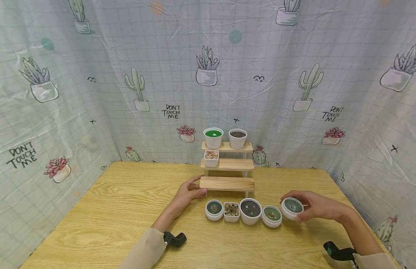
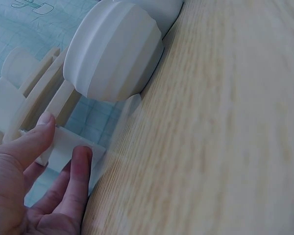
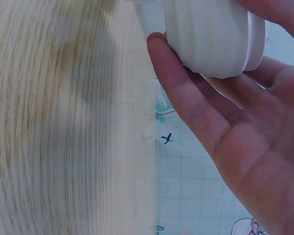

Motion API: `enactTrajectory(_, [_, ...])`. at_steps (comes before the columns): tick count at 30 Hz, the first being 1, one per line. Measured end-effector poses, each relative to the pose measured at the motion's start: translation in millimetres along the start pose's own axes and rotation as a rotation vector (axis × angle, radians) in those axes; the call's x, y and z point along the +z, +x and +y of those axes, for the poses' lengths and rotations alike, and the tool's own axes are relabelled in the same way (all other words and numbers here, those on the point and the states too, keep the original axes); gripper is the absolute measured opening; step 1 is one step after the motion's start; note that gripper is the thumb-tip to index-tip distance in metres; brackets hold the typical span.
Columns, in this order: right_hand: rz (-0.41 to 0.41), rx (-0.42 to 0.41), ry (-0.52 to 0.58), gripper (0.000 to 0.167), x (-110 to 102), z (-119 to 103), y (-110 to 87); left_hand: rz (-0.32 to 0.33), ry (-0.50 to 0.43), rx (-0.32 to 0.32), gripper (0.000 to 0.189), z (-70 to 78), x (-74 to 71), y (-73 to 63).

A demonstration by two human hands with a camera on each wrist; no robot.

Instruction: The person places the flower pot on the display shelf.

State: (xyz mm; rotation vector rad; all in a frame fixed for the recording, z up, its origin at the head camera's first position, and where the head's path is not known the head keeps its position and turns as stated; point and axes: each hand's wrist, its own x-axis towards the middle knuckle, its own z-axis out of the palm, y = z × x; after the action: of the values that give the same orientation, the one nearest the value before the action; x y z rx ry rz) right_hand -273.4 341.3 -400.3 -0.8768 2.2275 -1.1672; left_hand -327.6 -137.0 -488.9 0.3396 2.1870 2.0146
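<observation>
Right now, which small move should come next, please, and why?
Probably the right hand should bring its ribbed white pot toward the lowest step of the wooden display stand: that step bears no pot, both higher steps do, and the left hand grips the stand's left end.

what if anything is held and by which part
A round white pot, by its side wall, in the right grip; the stepped stand, by its left end at the lowest step, in the left grip.
</observation>
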Motion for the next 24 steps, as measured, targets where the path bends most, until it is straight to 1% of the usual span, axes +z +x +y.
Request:
enactTrajectory(3, [0.025,0.022,-0.009,0.059,0.3,-2.0,0.6,-0.001,0.008,-0.001,0.074,-0.6,-0.2,0.5])
enactTrajectory(8, [0.077,0.031,-0.012,0.062,1.1,-6.1,2.5,-0.001,0.010,-0.002,0.074,-1.0,-0.2,1.0])
enactTrajectory(12, [0.096,0.001,0.007,0.063,1.9,-7.1,3.8,0.002,0.006,-0.002,0.074,-1.0,0.3,1.1])
enactTrajectory(20, [0.121,-0.017,0.010,0.061,3.3,-5.0,6.1,0.006,0.007,-0.002,0.074,-1.1,0.7,1.2])
enactTrajectory(24, [0.145,-0.021,0.002,0.058,4.4,-4.7,7.5,0.004,0.010,0.009,0.073,-1.0,1.0,0.9])
